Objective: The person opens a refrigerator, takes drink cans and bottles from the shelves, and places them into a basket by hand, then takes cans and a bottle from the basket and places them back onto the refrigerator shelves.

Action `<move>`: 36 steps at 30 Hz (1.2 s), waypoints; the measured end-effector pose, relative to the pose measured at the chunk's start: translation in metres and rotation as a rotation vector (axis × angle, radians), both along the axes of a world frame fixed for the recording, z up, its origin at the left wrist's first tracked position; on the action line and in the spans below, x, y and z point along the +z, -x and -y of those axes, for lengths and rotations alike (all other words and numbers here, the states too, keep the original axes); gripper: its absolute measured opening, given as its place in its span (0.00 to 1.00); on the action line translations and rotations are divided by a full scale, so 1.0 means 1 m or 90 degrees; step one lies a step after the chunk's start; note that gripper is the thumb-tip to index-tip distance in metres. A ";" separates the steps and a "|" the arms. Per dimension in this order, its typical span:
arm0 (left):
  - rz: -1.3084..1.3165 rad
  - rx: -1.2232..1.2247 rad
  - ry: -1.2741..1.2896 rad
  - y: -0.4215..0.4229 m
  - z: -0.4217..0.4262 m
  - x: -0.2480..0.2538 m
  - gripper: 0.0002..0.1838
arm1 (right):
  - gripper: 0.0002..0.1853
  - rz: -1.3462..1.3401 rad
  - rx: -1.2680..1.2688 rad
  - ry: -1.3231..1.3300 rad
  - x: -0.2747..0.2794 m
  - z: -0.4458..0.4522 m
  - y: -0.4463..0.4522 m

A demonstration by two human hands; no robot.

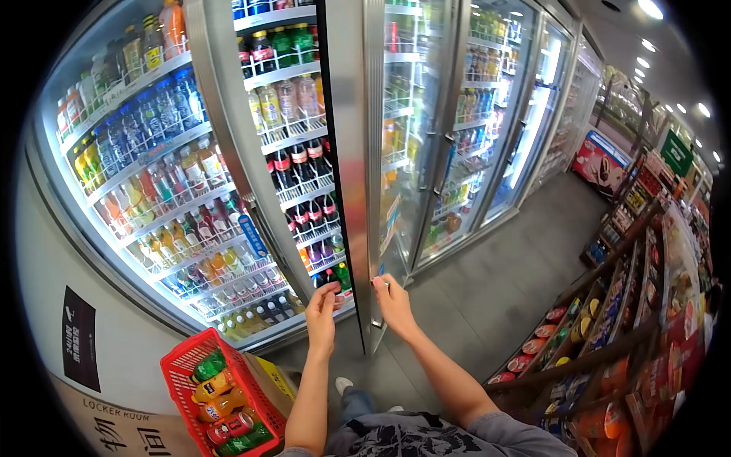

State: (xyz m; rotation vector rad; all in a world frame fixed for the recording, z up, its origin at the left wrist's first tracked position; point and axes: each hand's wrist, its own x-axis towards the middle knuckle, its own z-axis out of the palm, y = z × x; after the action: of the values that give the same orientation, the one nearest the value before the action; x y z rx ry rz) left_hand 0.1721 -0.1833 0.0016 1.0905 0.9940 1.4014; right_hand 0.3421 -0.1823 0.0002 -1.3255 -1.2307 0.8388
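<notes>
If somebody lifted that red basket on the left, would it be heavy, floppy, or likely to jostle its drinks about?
The red basket would probably feel heavy, as several drinks lie in it. Its walls hold their shape, so it is likely fairly stiff. The drinks look rounded and lie on their sides, so they may roll if it tilts.

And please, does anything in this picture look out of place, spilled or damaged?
Nothing visible looks spilled or damaged. The cooler door standing open could seem odd, but the right hand is at its edge, so probably in use. The drinks lie on their sides inside the red basket, which looks ordinary.
</notes>
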 end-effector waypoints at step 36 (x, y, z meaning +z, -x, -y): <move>-0.012 -0.196 -0.111 -0.099 -0.119 0.082 0.14 | 0.10 -0.031 -0.174 -0.371 0.115 -0.056 -0.097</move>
State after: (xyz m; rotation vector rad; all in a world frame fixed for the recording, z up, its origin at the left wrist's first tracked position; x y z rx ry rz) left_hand 0.2708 -0.0642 0.0835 1.3256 0.6908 1.2434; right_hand 0.4393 -0.1264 0.1149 -0.9565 -1.1090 0.2795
